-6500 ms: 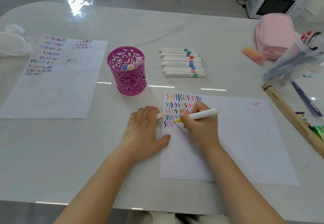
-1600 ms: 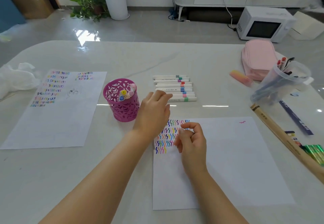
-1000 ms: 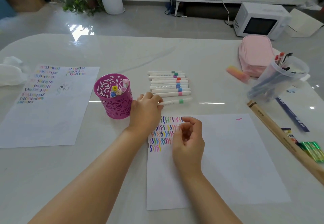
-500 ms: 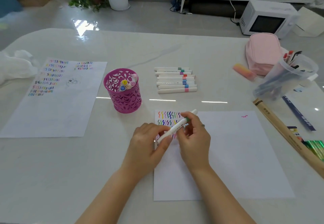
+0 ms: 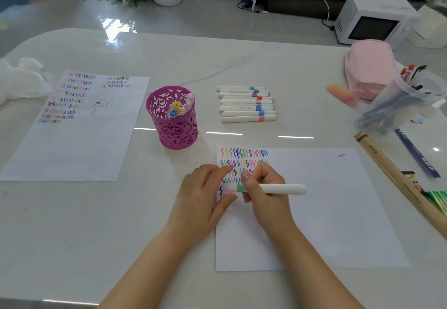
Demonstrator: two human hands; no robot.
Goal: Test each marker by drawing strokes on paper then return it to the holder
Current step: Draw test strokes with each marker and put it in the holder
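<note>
- My right hand (image 5: 263,195) curls its fingers round the green-banded marker (image 5: 283,189), held level just over the paper (image 5: 338,212) by the bench's near edge.
- My left hand (image 5: 203,195) cups the cap end; it is blurred, so I cannot tell whether it pinches.
- Risk: a jerked cap could smear ink over the finished strokes, or roll away.

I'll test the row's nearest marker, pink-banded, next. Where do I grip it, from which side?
Pinch the pink-banded marker on its white barrel, from above on the near side: it lies flat, far side against the blue-banded marker, near side free.
</note>
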